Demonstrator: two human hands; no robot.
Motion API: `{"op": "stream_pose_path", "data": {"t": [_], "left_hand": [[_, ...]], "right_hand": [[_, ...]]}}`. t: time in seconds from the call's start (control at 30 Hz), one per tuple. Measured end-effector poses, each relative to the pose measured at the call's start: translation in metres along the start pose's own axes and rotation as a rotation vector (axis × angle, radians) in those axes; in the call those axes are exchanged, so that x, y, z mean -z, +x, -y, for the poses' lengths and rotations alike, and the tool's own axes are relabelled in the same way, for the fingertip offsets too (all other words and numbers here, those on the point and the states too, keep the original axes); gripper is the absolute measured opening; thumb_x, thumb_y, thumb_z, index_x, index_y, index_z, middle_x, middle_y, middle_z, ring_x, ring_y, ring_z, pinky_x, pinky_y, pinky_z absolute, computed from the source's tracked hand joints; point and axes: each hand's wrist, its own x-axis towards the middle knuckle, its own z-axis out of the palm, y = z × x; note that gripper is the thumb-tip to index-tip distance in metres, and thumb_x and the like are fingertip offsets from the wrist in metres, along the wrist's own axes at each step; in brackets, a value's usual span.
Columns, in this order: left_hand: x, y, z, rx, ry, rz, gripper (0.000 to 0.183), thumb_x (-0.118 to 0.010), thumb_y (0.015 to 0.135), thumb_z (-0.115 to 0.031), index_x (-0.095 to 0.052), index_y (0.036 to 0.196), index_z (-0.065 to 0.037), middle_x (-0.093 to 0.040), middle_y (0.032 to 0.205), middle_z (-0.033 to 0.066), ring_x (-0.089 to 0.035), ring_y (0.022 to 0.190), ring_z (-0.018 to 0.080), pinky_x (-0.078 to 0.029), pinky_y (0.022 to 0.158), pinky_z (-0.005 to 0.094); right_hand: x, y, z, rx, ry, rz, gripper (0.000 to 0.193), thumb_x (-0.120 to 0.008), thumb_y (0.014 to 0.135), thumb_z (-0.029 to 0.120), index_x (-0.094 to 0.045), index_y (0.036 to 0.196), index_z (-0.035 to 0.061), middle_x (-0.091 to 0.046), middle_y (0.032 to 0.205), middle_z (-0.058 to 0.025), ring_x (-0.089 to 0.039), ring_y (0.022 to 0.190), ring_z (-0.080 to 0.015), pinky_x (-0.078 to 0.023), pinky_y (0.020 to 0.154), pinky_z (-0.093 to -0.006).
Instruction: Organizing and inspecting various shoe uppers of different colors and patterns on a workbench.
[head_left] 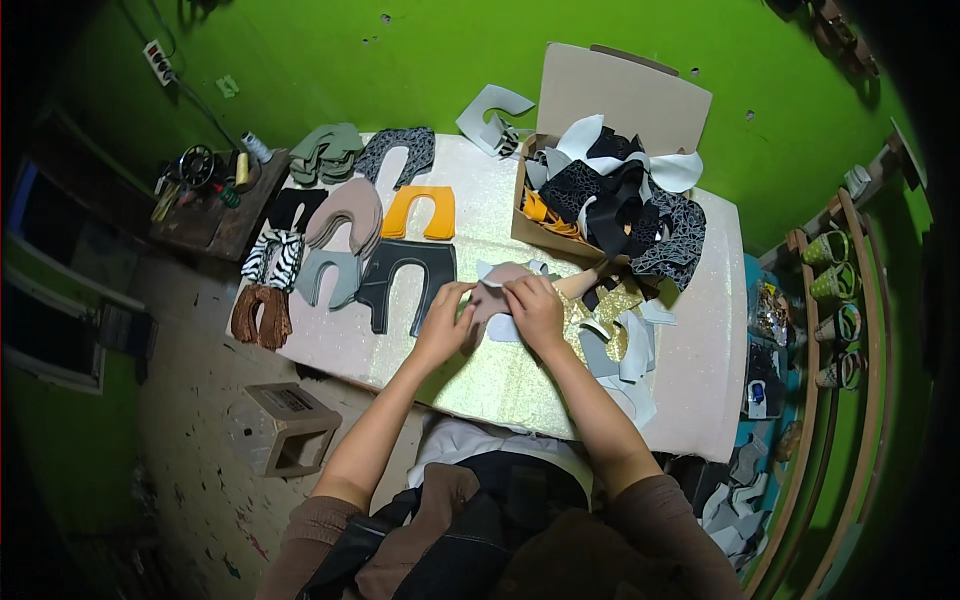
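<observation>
Between my two hands is a mauve shoe-upper piece (487, 303), a curved cut of sheet material held just above the table. My left hand (445, 322) pinches its left edge with thumb and fingers. The fingers of my right hand (535, 310) are closed on its right side. Pale scraps lie under and behind the piece, partly hidden by it. To the left are sorted stacks of U-shaped cuts: black (408, 280), orange (419, 212), mauve (346, 215), grey (331, 278), zebra-striped (271, 255) and brown (262, 316).
An open cardboard box (545, 238) overflows with mixed cuts at the back right. Loose gold and white offcuts (628, 345) lie right of my hands. Beside the table's left end stands a sewing machine (197, 165). A wooden rack (868, 330) holds shoes at far right; a stool (288, 430) stands lower left.
</observation>
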Motion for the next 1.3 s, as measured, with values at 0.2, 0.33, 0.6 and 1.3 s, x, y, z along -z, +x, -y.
{"op": "stream_pose_path", "data": {"t": [0.2, 0.33, 0.6, 1.3], "left_hand": [[0.011, 0.014, 0.021, 0.097, -0.147, 0.120, 0.039, -0.056, 0.082, -0.012, -0.046, 0.119, -0.004, -0.045, 0.118, 0.0161, -0.048, 0.106, 0.0269, -0.041, 0.085, 0.0302], [0.037, 0.033, 0.042, 0.408, -0.573, 0.328, 0.031, -0.056, 0.086, -0.017, -0.052, 0.111, 0.001, -0.060, 0.098, 0.0089, -0.055, 0.089, 0.0150, -0.043, 0.079, 0.0261], [0.107, 0.039, 0.111, 0.592, -0.874, 0.172, 0.027, -0.054, 0.088, -0.016, -0.053, 0.108, 0.001, -0.061, 0.094, 0.0067, -0.057, 0.082, 0.0106, -0.045, 0.073, 0.0231], [0.236, 0.121, 0.281, 0.596, -0.836, -0.056, 0.035, -0.050, 0.087, -0.004, -0.045, 0.119, 0.007, -0.059, 0.106, 0.0124, -0.057, 0.093, 0.0150, -0.044, 0.083, 0.0242]], "right_hand": [[-0.001, 0.016, 0.027, -0.131, 0.198, 0.118, 0.010, -0.057, 0.081, 0.008, -0.054, 0.090, 0.0029, -0.059, 0.080, -0.0123, -0.058, 0.074, -0.0288, -0.045, 0.066, -0.0352], [-0.015, 0.048, 0.036, -0.279, 0.244, 0.248, 0.015, -0.056, 0.085, 0.014, -0.054, 0.094, 0.0027, -0.061, 0.084, -0.0132, -0.061, 0.073, -0.0238, -0.046, 0.064, -0.0301], [-0.087, 0.063, 0.045, -0.944, 1.135, 0.603, 0.035, -0.055, 0.086, 0.015, -0.046, 0.116, -0.0020, -0.060, 0.100, -0.0118, -0.059, 0.084, -0.0150, -0.049, 0.074, -0.0257], [-0.266, 0.179, 0.105, -1.296, 1.313, 0.200, 0.032, -0.038, 0.088, 0.003, -0.043, 0.119, -0.0011, -0.057, 0.102, -0.0123, -0.058, 0.088, -0.0179, -0.049, 0.075, -0.0292]]}}
